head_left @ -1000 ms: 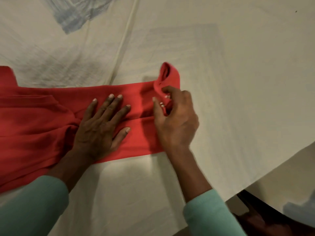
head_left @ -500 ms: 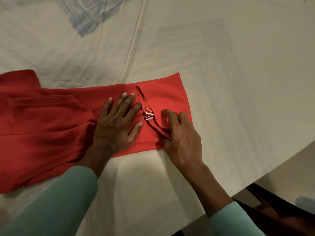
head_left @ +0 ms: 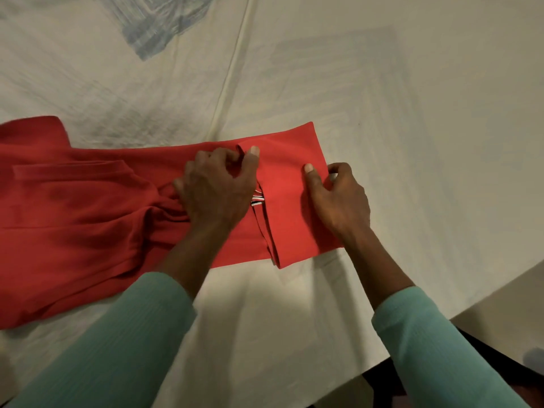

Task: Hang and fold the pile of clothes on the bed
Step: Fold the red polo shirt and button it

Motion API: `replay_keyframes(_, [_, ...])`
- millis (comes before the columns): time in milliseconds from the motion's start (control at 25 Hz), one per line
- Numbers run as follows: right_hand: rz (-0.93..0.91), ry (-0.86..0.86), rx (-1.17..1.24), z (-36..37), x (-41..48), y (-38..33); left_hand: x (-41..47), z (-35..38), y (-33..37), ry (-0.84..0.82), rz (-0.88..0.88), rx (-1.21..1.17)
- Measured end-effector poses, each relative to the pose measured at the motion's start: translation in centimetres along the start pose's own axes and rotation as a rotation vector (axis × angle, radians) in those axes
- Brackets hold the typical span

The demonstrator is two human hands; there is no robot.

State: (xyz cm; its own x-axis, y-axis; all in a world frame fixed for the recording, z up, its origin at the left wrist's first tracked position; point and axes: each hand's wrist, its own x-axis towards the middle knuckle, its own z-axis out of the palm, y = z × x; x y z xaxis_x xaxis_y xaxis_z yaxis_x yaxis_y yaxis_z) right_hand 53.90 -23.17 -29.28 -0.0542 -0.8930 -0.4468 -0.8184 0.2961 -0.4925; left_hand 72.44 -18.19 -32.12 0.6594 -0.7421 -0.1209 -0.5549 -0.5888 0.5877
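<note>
A red garment [head_left: 88,219] lies flat across the cream bed sheet [head_left: 397,113], stretching from the left edge to the middle. Its right end is folded over, and a small black-and-white striped tag [head_left: 257,200] shows at the fold seam. My left hand [head_left: 216,189] sits on the cloth by the seam, its fingers curled and gripping a ridge of red fabric. My right hand [head_left: 338,198] pinches the garment's right edge between thumb and curled fingers.
The bed's edge [head_left: 459,316] runs diagonally at the lower right, with dark floor beyond it. A faded blue-grey print [head_left: 159,30] marks the sheet at the top left. A raised seam in the sheet [head_left: 229,75] runs up the middle.
The raised end of the garment was laid down flat into a fold. My left hand went from lying flat to gripping the cloth, and my right hand shifted to the right edge.
</note>
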Motion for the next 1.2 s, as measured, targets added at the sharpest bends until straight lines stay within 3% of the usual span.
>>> replay_keyframes(80, [-0.049, 0.068, -0.056, 1.2, -0.5, 0.2, 1.8, 1.0, 2.5, -0.029, -0.168, -0.049])
replay_keyframes(240, [-0.017, 0.132, -0.045, 1.6, -0.3, 0.3, 4.0, 2.4, 3.1, -0.054, -0.213, -0.275])
replay_keyframes(320, [-0.002, 0.056, -0.002, 0.9, 0.2, 0.5, 3.3, 2.1, 2.4, -0.060, -0.152, -0.313])
replay_keyframes(440, [0.041, -0.165, 0.383, -1.1, 0.1, 0.2, -0.2, 0.4, 0.8, 0.003, 0.051, -0.293])
replay_keyframes(520, [0.005, -0.239, 0.496, -2.4, -0.7, -1.1, -2.4, -1.5, -0.1, -0.020, 0.109, -0.345])
replay_keyframes(600, [-0.136, -0.168, 0.374, -2.5, -2.5, -3.5, -3.4, -3.6, 0.1, -0.221, 0.010, -0.600])
replay_keyframes(680, [-0.278, -0.112, 0.238, -1.3, -5.2, -6.6, -3.2, -5.9, 0.4, -0.416, -0.256, -0.907])
replay_keyframes(800, [-0.430, -0.167, 0.247, 1.8, -9.3, -9.5, -2.1, -7.8, -1.5, -0.540, -0.542, -1.219])
replay_keyframes(880, [-0.428, -0.006, 0.253, 3.5, -9.5, -9.3, -1.3, -8.2, -3.6, -0.426, -0.546, -1.223])
replay_keyframes(960, [-0.252, 0.059, 0.226, 4.4, -7.8, -8.2, -0.5, -8.2, -5.4, -0.246, -0.532, -1.060])
replay_keyframes(1040, [-0.049, -0.108, 0.214, 4.7, -6.1, -7.2, -0.2, -7.8, -6.3, -0.120, -0.474, -0.904])
replay_keyframes(1200, [-0.018, -0.339, 0.260, 6.5, -5.3, -7.2, -1.2, -7.7, -6.3, 0.194, -0.200, -0.510])
